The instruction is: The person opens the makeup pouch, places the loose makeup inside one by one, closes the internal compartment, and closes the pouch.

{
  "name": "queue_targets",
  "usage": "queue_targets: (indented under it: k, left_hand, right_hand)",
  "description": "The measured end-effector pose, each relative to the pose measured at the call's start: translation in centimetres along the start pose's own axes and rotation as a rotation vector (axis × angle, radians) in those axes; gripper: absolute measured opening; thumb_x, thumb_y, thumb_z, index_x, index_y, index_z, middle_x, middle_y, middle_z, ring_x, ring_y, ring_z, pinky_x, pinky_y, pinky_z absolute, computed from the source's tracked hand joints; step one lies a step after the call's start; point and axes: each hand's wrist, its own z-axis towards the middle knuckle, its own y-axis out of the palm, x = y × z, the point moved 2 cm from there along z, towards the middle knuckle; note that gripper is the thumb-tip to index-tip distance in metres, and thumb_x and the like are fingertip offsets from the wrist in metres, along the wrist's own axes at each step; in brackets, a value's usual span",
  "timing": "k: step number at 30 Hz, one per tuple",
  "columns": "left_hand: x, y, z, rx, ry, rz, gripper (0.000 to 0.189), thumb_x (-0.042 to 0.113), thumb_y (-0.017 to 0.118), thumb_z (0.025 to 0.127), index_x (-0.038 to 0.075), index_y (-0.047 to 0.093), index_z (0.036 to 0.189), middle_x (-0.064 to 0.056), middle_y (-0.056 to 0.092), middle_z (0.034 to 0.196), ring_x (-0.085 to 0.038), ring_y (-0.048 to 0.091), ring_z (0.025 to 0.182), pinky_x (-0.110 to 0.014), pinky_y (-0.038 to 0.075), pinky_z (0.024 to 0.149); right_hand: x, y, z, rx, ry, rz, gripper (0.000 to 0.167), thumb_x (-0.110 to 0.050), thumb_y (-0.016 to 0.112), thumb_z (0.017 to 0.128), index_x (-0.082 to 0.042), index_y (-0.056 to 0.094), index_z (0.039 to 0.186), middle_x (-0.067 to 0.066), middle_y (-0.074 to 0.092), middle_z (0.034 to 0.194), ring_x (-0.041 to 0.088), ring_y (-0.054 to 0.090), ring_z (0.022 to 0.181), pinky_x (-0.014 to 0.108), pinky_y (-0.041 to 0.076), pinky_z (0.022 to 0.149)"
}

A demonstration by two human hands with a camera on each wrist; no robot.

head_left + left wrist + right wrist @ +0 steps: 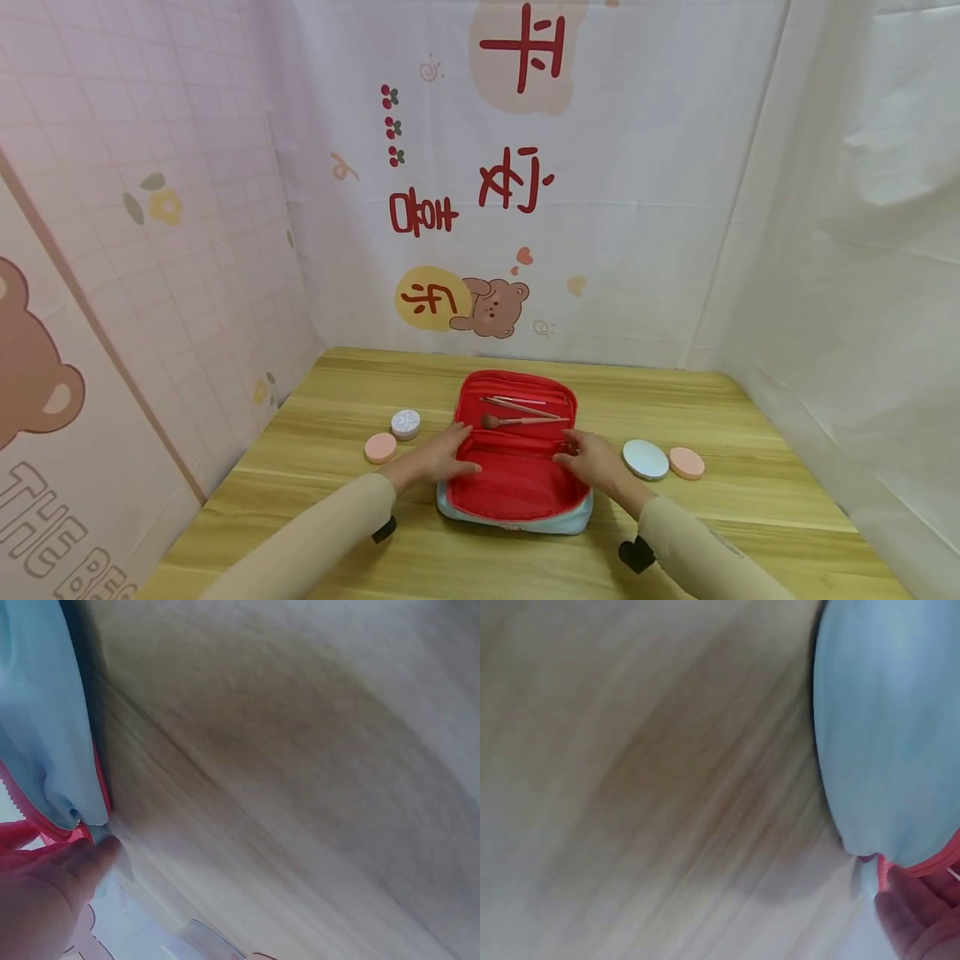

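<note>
A light blue makeup bag (517,487) with a red lining lies unzipped on the table, its lid leaning up at the back. Inside the lid sit a makeup brush (517,422) and several slim pink-handled tools. My left hand (444,457) holds the bag's left side near the fold, thumb over the inner side. Opposite it, my right hand (592,460) grips the right side near the fold, its thumb also inward. In the left wrist view, fingers (94,862) meet the bag's corner at the zipper's end. The right wrist view shows fingertips (900,900) at the other corner.
Left of the bag are a round pink case (380,448) and a small white patterned round box (406,425). To the right lie a pale blue round compact (645,460) and another round pink case (687,463). Printed cloth walls (637,275) enclose the wooden table (757,517).
</note>
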Motion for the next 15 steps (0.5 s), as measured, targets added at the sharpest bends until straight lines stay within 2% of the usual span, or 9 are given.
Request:
queue_targets:
  k: [7,12,15]
  left_hand:
    - [0.2,-0.3,-0.8,0.001,0.052,-0.012,0.071,0.032,0.065,0.096,-0.004,0.035,0.150,-0.027,0.030,0.155,-0.042,0.027,0.143,-0.056,0.027,0.113]
    - [0.0,-0.9,-1.6,0.021,0.107,-0.011,0.067,0.030,0.063,0.097,-0.005,0.038,0.148,-0.026,0.037,0.151,-0.041,0.033,0.140,-0.055,0.031,0.112]
    - [-0.2,-1.2,-2.3,0.031,0.120,-0.018,0.066,0.029,0.063,0.097,-0.005,0.038,0.148,-0.024,0.039,0.150,-0.041,0.035,0.139,-0.055,0.032,0.111]
  right_hand:
    - [-0.9,-0.3,-2.1,-0.038,-0.130,-0.200,0.049,-0.020,0.079,0.084,0.005,0.064,0.124,0.018,0.066,0.116,0.035,0.062,0.107,0.050,0.050,0.093]
    - [-1.0,-0.8,-3.4,-0.098,-0.271,-0.288,0.061,-0.030,0.077,0.086,0.007,0.060,0.130,0.027,0.061,0.127,0.042,0.059,0.115,0.054,0.047,0.095]
    - [-0.9,-1.1,-4.0,-0.134,-0.311,-0.304,0.065,-0.036,0.075,0.087,0.010,0.059,0.131,0.030,0.058,0.130,0.045,0.057,0.116,0.056,0.046,0.096]
